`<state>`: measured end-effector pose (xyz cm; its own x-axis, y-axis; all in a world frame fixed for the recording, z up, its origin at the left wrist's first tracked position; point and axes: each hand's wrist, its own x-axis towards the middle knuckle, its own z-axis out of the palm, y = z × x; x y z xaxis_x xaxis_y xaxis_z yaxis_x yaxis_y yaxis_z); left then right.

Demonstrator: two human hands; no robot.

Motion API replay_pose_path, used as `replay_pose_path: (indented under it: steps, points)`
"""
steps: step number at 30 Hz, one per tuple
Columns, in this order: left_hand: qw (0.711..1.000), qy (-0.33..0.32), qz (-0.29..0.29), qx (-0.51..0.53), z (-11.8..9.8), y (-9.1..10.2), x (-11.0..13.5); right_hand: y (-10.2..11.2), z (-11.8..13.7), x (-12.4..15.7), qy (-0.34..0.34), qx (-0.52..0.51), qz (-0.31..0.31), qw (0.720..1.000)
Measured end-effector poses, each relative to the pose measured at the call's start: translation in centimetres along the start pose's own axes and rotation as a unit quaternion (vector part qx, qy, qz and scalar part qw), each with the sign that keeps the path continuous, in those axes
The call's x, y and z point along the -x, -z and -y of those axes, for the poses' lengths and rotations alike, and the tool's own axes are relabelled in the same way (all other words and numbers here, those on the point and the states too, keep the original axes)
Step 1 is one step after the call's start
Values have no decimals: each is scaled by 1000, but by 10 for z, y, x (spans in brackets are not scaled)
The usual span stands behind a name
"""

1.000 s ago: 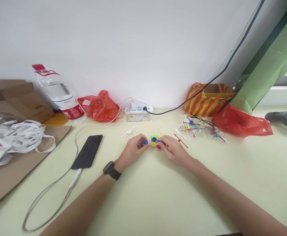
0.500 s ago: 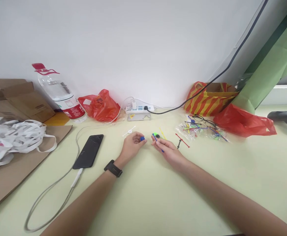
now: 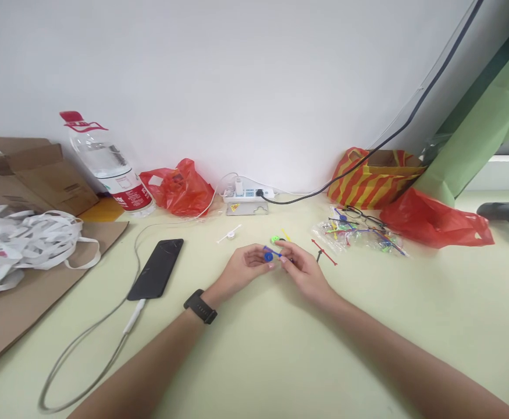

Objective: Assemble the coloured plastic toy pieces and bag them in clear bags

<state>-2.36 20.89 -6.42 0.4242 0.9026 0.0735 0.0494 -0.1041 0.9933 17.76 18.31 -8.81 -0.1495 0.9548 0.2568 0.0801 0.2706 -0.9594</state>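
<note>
My left hand point(image 3: 242, 269), with a black watch on its wrist, pinches a small blue plastic disc point(image 3: 269, 256) at its fingertips. My right hand point(image 3: 303, 269) pinches a thin blue stick point(image 3: 272, 251) whose end meets the disc. Both hands hover just above the pale table point(image 3: 254, 349), fingertips nearly touching. A green disc point(image 3: 275, 239) and a yellow stick point(image 3: 285, 234) lie just beyond the fingers. A red stick and a dark stick point(image 3: 323, 251) lie to the right of my right hand.
A clear bag of coloured sticks point(image 3: 359, 234) with glasses lies at the right, near red bags point(image 3: 433, 221). A phone point(image 3: 156, 268) on a cable lies to the left. Power strip point(image 3: 248, 195), water bottle point(image 3: 106, 166), cardboard point(image 3: 31, 174) and white straps point(image 3: 22, 244) sit behind and left.
The hands, apart half a second ago, have come together, bringing the blue stick to the blue disc. The yellow and red discs seen one second ago are out of sight.
</note>
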Motion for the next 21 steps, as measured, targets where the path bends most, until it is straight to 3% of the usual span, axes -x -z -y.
replay_pose_path:
  steps: [4,9,21]
  points:
    - [999,-14,41,2,-6,1,2,-5,6,5,37,11,13,999]
    - [999,-22,37,-18,-8,0,2,-3,8,6,87,85,18,992]
    - [995,-59,46,-59,-4,-6,3,-2,15,4,101,98,-8,990]
